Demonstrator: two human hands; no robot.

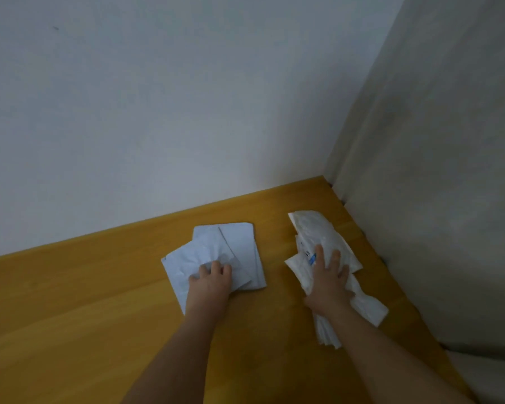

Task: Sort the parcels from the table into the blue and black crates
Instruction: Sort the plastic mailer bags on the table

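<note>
Two piles of parcels lie on the wooden table (79, 310). In the middle is a pile of pale blue-grey mailer bags (233, 243); my left hand (212, 279) sits on its near part with fingers curled into the top bag, crumpling it. To the right lies a pile of white plastic mailer bags (321, 228), one with a small blue mark. My right hand (328, 282) lies flat on that pile with fingers spread. Neither the blue crate nor the black crate is in view.
A white wall (158, 112) runs along the table's far edge. A grey wall (449, 199) closes the right side, meeting it at the corner just behind the white pile.
</note>
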